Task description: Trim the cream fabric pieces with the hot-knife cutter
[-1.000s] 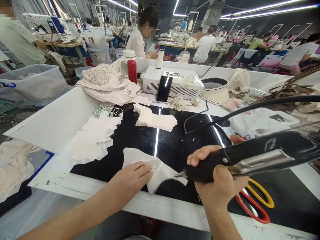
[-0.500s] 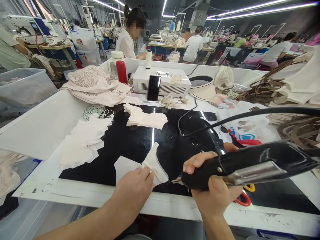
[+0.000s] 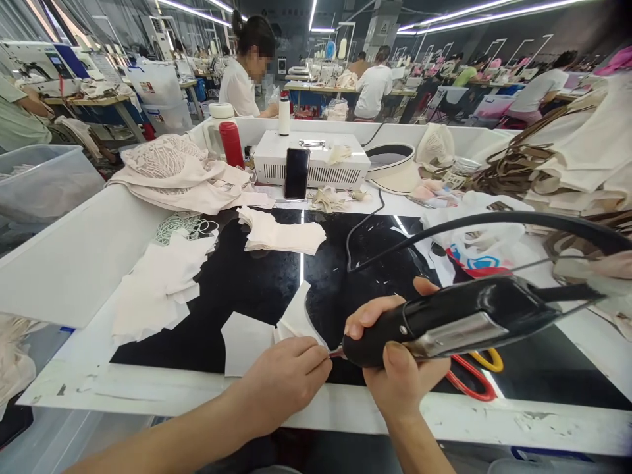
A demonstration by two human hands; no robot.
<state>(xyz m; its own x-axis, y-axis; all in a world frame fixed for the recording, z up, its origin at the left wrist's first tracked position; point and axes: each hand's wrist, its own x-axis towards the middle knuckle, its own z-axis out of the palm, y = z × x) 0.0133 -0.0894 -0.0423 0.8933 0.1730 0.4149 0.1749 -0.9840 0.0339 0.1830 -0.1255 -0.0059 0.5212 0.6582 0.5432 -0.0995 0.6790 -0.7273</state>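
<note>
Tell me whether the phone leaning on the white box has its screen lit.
No. The phone propped against the white box shows a plain dark screen, with nothing lit on it.

Factory hall of sewing tables [image 3: 106,102] under long ceiling strip lights [image 3: 494,12].

Head camera, looking forward and down, close over worktable [image 3: 345,408]

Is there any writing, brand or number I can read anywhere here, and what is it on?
No text reads clearly.
Triangular sign on the pillar: too small to read.
Red label on the white bag: blurred.
Red and blue print on the plastic bag: a logo, no legible letters.
Phone: screen dark.
</note>
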